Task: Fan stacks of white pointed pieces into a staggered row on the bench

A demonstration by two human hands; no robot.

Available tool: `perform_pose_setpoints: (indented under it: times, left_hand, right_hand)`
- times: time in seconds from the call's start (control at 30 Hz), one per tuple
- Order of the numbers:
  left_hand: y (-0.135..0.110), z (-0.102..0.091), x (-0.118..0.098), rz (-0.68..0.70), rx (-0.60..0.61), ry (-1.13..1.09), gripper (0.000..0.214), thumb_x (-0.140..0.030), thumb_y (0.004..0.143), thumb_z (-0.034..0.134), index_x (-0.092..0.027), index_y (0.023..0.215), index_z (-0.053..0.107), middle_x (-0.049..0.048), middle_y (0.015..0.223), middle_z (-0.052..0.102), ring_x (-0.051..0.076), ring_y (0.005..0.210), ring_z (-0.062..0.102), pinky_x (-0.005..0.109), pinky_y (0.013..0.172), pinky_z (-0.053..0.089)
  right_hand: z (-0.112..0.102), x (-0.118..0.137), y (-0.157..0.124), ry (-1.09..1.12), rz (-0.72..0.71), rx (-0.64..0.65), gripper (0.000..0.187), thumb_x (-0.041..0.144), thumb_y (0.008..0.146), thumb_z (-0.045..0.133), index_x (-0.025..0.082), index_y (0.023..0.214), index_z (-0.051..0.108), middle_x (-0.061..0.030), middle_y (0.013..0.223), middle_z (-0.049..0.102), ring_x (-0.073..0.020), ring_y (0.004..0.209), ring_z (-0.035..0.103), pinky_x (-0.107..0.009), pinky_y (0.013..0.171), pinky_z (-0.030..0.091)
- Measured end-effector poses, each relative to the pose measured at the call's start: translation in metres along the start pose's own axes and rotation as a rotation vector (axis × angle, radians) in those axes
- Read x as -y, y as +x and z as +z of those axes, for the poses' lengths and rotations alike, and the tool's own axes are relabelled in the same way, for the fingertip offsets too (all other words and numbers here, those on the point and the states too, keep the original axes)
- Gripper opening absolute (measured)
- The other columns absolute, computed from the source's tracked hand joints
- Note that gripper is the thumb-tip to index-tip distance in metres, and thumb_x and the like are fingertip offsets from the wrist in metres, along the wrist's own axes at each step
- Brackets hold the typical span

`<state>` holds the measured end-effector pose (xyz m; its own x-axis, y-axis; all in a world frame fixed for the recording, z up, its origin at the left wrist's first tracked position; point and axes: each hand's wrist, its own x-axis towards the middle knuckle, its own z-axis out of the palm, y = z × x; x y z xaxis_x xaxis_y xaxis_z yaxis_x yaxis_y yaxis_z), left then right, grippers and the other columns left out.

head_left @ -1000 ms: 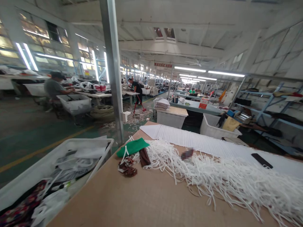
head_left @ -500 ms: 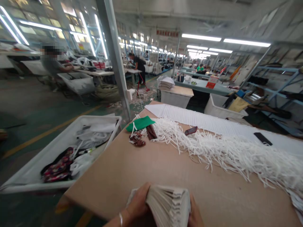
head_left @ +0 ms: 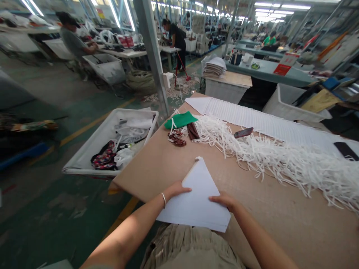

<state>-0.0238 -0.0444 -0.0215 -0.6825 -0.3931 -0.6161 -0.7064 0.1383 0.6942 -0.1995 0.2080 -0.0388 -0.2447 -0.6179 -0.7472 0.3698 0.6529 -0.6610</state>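
One left hand [head_left: 176, 189] and one right hand [head_left: 224, 200], partly closed, and they've got the white stack [head_left: 199, 205] by its opposite sides! Thumbs press on top; the other fingers are mostly hidden, so how tightly the hands curl, I can't tell. It's at the near edge of the tabletop [head_left: 280, 228], right before the wearer's body, narrow end pointing away. Beyond it, green fabric [head_left: 182, 120] lies beside a tangle of white straps [head_left: 260, 155].
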Motion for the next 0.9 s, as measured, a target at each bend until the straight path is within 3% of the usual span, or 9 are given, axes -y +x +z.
perform_pose_setpoints:
  times: [0.13, 0.3, 0.47, 0.53, 0.63, 0.73, 0.8, 0.9]
  left_hand:
    - [0.003, 0.002, 0.016, -0.031, -0.033, -0.017, 0.066, -0.054, 0.057, 0.085, -0.01, 0.104, 0.07, 0.0176, 0.108, 0.076, 0.035, 0.106, 0.07, 0.039, 0.087, 0.059]
    - [0.007, 0.001, 0.022, -0.012, -0.055, -0.068, 0.073, -0.055, 0.055, 0.085, -0.012, 0.111, 0.068, 0.0179, 0.117, 0.073, 0.035, 0.113, 0.067, 0.04, 0.094, 0.056]
    - [0.003, -0.018, 0.029, -0.018, 0.212, -0.269, 0.07, -0.069, 0.068, 0.068, -0.013, 0.111, 0.066, 0.0166, 0.114, 0.074, 0.034, 0.101, 0.071, 0.04, 0.08, 0.059]
    - [0.0, -0.018, 0.029, -0.027, 0.159, -0.153, 0.064, -0.064, 0.07, 0.068, -0.012, 0.108, 0.066, 0.0179, 0.117, 0.072, 0.035, 0.105, 0.069, 0.04, 0.086, 0.057]
    - [-0.005, -0.004, 0.025, -0.021, -0.085, 0.143, 0.061, -0.056, 0.072, 0.069, -0.012, 0.114, 0.062, 0.02, 0.124, 0.068, 0.037, 0.116, 0.064, 0.043, 0.098, 0.05]
    - [-0.01, 0.005, 0.017, -0.057, -0.279, 0.38, 0.062, -0.053, 0.08, 0.062, -0.01, 0.124, 0.055, 0.0241, 0.121, 0.067, 0.04, 0.118, 0.062, 0.05, 0.101, 0.046]
    - [-0.011, -0.002, 0.014, -0.075, -0.265, 0.325, 0.063, -0.05, 0.078, 0.065, -0.01, 0.125, 0.054, 0.0244, 0.123, 0.066, 0.04, 0.118, 0.062, 0.049, 0.101, 0.046]
    - [-0.01, -0.026, 0.016, -0.055, -0.145, 0.146, 0.059, -0.045, 0.069, 0.074, -0.014, 0.118, 0.06, 0.0162, 0.122, 0.07, 0.033, 0.111, 0.066, 0.039, 0.095, 0.052]
  right_hand:
    - [-0.001, -0.021, -0.005, 0.072, -0.006, 0.025, 0.061, 0.054, 0.072, 0.076, 0.011, 0.115, 0.066, -0.0168, 0.109, 0.075, -0.0261, 0.091, 0.073, -0.038, 0.081, 0.058]
    - [-0.003, -0.031, -0.009, 0.099, -0.031, 0.017, 0.064, 0.045, 0.068, 0.081, 0.012, 0.119, 0.064, -0.016, 0.116, 0.073, -0.0291, 0.1, 0.072, -0.042, 0.092, 0.056]
    - [-0.006, -0.034, -0.002, 0.153, -0.004, 0.058, 0.065, 0.043, 0.066, 0.082, 0.011, 0.12, 0.063, -0.0168, 0.117, 0.073, -0.031, 0.1, 0.071, -0.046, 0.094, 0.055]
    - [-0.009, -0.033, -0.006, 0.172, 0.018, 0.089, 0.064, 0.042, 0.066, 0.082, 0.01, 0.119, 0.064, -0.0177, 0.117, 0.073, -0.0308, 0.099, 0.072, -0.046, 0.094, 0.055]
    - [-0.01, -0.026, -0.016, 0.208, 0.033, 0.176, 0.063, 0.043, 0.069, 0.08, 0.011, 0.12, 0.063, -0.018, 0.118, 0.072, -0.0305, 0.099, 0.072, -0.045, 0.093, 0.056]
    - [-0.007, -0.019, -0.02, 0.214, 0.028, 0.258, 0.064, 0.045, 0.072, 0.078, 0.013, 0.124, 0.061, -0.0174, 0.121, 0.071, -0.0308, 0.103, 0.071, -0.045, 0.094, 0.055]
    - [-0.006, -0.019, -0.016, 0.217, 0.038, 0.258, 0.065, 0.044, 0.069, 0.08, 0.014, 0.123, 0.061, -0.0173, 0.118, 0.072, -0.0311, 0.102, 0.071, -0.046, 0.094, 0.055]
    - [-0.007, -0.026, -0.007, 0.238, 0.038, 0.25, 0.065, 0.043, 0.066, 0.082, 0.013, 0.12, 0.061, -0.0176, 0.116, 0.073, -0.0314, 0.1, 0.071, -0.047, 0.094, 0.055]
